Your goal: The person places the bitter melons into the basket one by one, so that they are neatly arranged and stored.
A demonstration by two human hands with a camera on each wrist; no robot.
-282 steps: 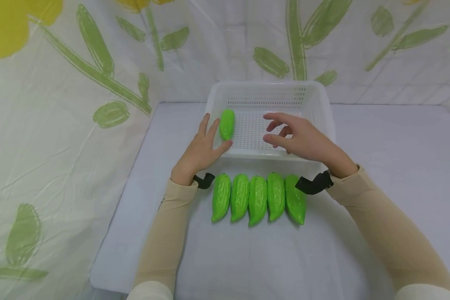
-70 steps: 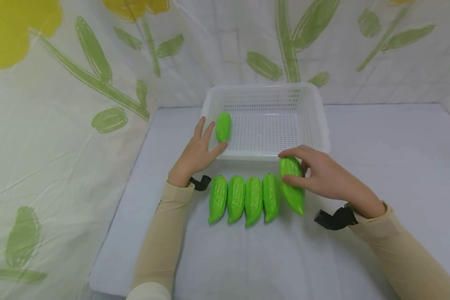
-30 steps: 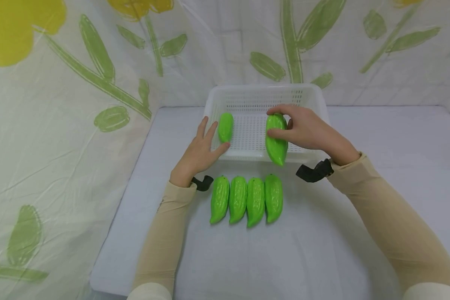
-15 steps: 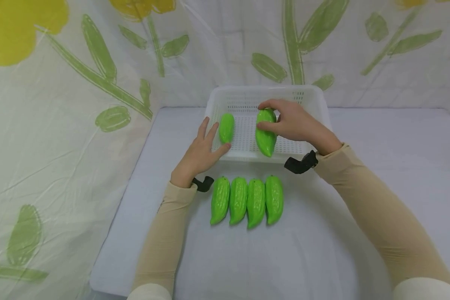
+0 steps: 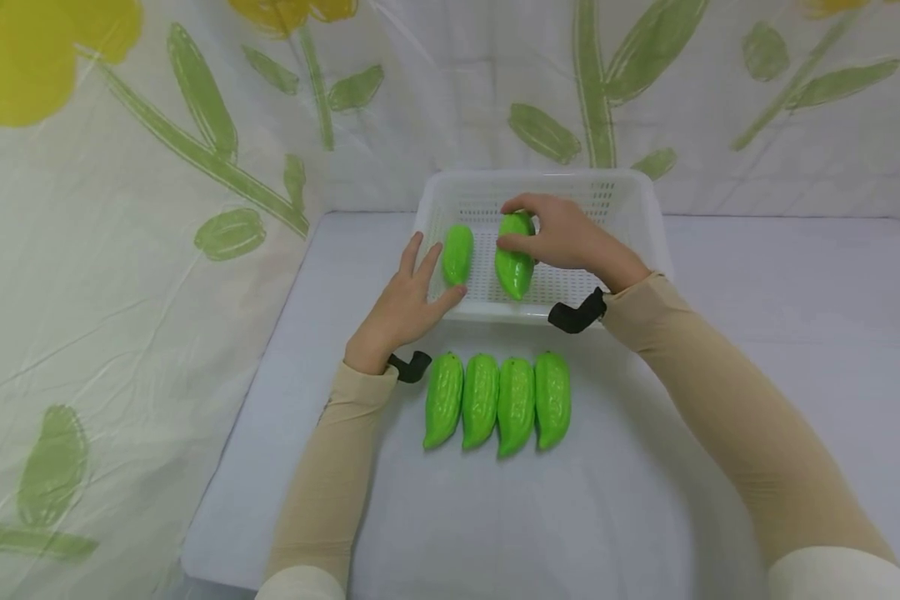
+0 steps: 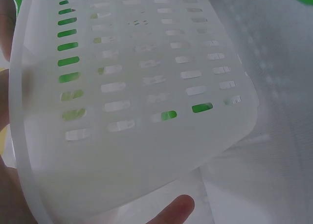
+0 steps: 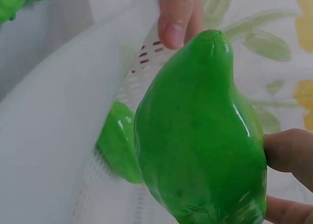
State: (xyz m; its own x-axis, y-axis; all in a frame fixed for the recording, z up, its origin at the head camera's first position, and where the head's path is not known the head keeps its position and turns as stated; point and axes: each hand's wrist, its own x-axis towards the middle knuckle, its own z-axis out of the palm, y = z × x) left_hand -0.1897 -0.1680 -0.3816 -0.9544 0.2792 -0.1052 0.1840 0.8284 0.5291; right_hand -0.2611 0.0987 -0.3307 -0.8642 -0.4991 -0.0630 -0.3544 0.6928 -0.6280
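Note:
My right hand (image 5: 566, 233) pinches a green bitter melon (image 5: 515, 271) between thumb and fingers over the white basket (image 5: 630, 200), its pointed end towards me. The right wrist view shows this held bitter melon (image 7: 200, 131) large, with fingertips (image 7: 291, 153) against its side. Another bitter melon (image 5: 458, 254) lies along the basket's left side, left of the held one. My left hand (image 5: 405, 304) is spread at the basket's near left corner, fingers straight. The left wrist view has the basket's slotted wall (image 6: 127, 150), with a fingertip (image 6: 178, 209) below it.
Several more bitter melons (image 5: 480, 400) lie side by side in a row on the white-covered table (image 5: 645, 500), in front of the basket. A white curtain (image 5: 450, 100) printed with flowers hangs behind the table and along its left.
My right hand has taken the rightmost bitter melon from the row, lifted it over the basket's near rim and moved it left towards the other one. My left hand has stayed at the corner.

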